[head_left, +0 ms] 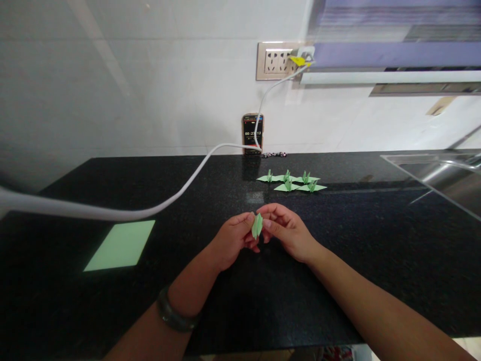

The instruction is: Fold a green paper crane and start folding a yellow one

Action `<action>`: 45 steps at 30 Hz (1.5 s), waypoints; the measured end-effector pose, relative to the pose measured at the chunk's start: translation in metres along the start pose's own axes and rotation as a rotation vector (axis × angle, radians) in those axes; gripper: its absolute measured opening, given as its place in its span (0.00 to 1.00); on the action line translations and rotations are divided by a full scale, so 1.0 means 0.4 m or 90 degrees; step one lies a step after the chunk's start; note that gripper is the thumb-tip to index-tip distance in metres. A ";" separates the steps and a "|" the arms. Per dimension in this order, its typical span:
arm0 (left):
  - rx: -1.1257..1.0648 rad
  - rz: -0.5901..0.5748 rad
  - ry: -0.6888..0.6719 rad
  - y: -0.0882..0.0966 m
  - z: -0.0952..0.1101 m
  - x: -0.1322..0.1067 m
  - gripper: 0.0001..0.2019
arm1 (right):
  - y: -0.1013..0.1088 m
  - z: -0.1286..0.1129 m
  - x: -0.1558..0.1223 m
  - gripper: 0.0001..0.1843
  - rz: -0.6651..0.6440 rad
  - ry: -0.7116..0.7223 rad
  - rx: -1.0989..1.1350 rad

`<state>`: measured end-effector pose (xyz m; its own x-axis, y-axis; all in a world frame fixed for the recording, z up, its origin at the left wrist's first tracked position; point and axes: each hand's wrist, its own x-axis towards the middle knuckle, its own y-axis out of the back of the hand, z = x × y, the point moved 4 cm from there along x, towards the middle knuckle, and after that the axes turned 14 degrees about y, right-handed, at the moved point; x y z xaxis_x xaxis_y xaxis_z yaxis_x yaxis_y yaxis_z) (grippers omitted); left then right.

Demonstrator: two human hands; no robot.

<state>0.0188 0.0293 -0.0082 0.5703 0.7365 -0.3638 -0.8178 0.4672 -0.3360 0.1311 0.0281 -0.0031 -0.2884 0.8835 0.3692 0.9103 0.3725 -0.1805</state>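
A small folded piece of green paper (257,225) is pinched between both hands above the black countertop (376,240). My left hand (233,240) grips it from the left with closed fingers. Fingers of my right hand (287,230) hold its right side. Farther back on the counter, several finished green paper cranes (291,181) stand in a cluster. A stack of flat green paper sheets (122,244) lies at the left.
A phone (252,133) showing a timer leans against the white wall, with a white cable (180,193) running from a wall socket (276,61) across the counter to the left. A steel sink (443,178) is at the right. A dark bracelet (175,313) is on my left wrist.
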 end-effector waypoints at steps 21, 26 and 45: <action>0.014 0.154 -0.015 0.029 0.012 0.003 0.13 | 0.011 -0.031 -0.001 0.09 -0.061 0.194 -0.348; 0.007 0.186 -0.014 0.037 0.014 0.001 0.14 | 0.012 -0.030 0.001 0.10 -0.078 0.186 -0.369; -0.051 0.151 0.015 0.038 0.009 0.005 0.14 | 0.012 -0.024 0.004 0.10 -0.079 0.162 -0.356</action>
<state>0.0074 0.0395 -0.0110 0.3650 0.8088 -0.4611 -0.9211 0.2416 -0.3054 0.1380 0.0287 0.0052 -0.3848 0.7225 0.5744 0.9120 0.2020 0.3569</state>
